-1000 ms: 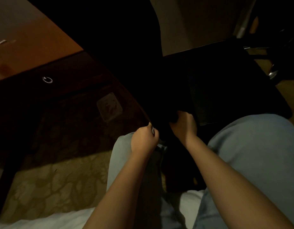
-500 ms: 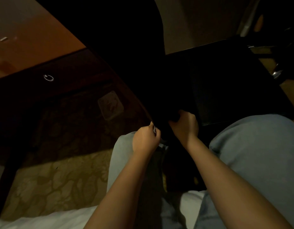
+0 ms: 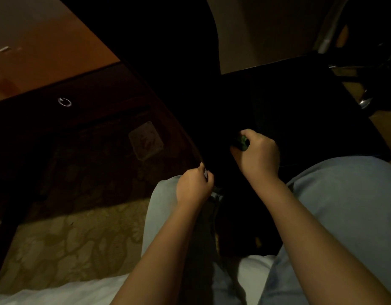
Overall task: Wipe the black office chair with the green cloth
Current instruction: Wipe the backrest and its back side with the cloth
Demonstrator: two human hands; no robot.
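The black office chair (image 3: 300,102) fills the dark middle and right of the view, its backrest (image 3: 159,62) running up to the top and its seat spreading right. My right hand (image 3: 259,154) grips a bunched green cloth (image 3: 243,142) and presses it against the chair where backrest and seat meet; only a small green patch shows past my fingers. My left hand (image 3: 195,186) is curled round the lower left edge of the backrest, close beside my left knee.
A wooden desk (image 3: 47,53) with a drawer ring pull (image 3: 64,102) stands at the left, over patterned carpet (image 3: 69,243). My knees in light jeans (image 3: 344,205) sit under the chair's near edge. A chrome chair leg (image 3: 366,100) shows at the far right. White bedding (image 3: 58,293) lies along the bottom.
My right hand has moved up and to the right along the chair, and the green cloth now shows at its fingertips. My left hand has stayed on the backrest edge.
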